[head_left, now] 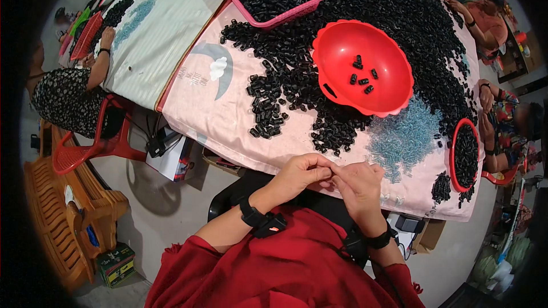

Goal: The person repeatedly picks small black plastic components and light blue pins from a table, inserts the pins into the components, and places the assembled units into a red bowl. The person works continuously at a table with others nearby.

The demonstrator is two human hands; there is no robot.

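Observation:
My left hand (298, 175) and my right hand (361, 187) meet at the fingertips over the near edge of the table. Both are closed in a pinch, and whatever is between the fingers is too small or hidden to make out. Just beyond them lie small black plastic pieces (333, 134) on a pink cloth (228, 137). To the right, close to my right hand, spreads a heap of small clear bluish pieces (404, 140). A red scalloped bowl (388, 51) holds several black pieces and stands past the heap.
A pink basket (317, 3) full of black pieces stands at the back. A large black pile (399, 0) covers the far table. At the right sits a red oval tray (455, 154) of black pieces. People work around the table; a red chair (74, 159) stands left.

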